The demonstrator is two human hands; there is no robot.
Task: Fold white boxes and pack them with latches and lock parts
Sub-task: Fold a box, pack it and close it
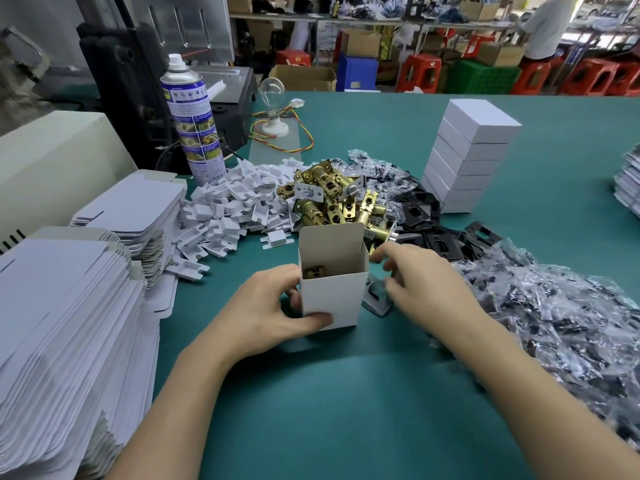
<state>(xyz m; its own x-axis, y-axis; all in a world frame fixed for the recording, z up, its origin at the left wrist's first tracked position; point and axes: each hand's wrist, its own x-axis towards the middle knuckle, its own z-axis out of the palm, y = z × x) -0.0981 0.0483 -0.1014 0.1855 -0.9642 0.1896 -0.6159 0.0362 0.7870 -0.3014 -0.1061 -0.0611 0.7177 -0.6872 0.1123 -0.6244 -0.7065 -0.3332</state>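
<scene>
Nearest, bare green table (329, 410) lies open between the forearms. The left hand (273, 306) grips an upright open white box (332, 296) with a brass latch (314, 270) inside. The right hand (412, 271), blurred, curls at the box's right edge. I cannot tell whether it holds the dark plate (377, 299) below it. Beyond, the latch heap (332, 199) crowds the raised flap.

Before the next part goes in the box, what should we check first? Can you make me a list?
1. The open white box stands upright: ok.
2. The left hand grips the box to steady it: ok.
3. A brass latch is already inside: ok.
4. The lid flap stands up at the back, clear of the opening: ok.
5. The right hand has hold of the dark plate beside the box: cannot tell; its fingers curl over it.
</scene>
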